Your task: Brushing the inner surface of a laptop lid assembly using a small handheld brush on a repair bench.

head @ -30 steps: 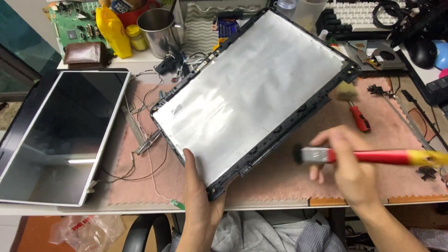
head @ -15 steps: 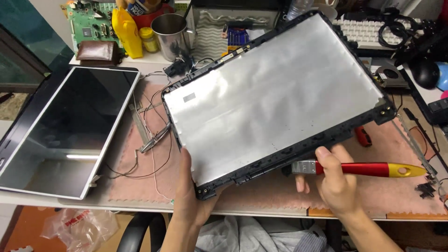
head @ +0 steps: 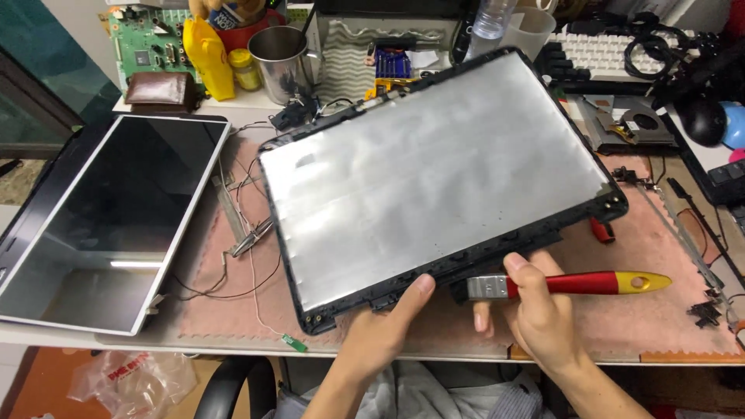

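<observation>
My left hand (head: 384,330) grips the near edge of a large laptop lid panel (head: 434,167), silver inside with a black frame, tilted up over the pink mat (head: 636,310). My right hand (head: 543,314) holds a paintbrush (head: 570,284) with a red and yellow handle. Its metal ferrule and bristles point left, touching the panel's lower edge beside my left thumb.
A bare display panel (head: 116,217) lies at the left. Thin wires and a hinge bracket (head: 244,233) lie on the mat. At the back stand a steel mug (head: 277,53), a yellow bottle (head: 206,48), a circuit board (head: 143,48), a keyboard (head: 601,50). Metal brackets (head: 691,240) lie right.
The lid panel has swung towards me and flatter. My right hand has brought the brush left and in, from over the mat to the panel's near edge.
</observation>
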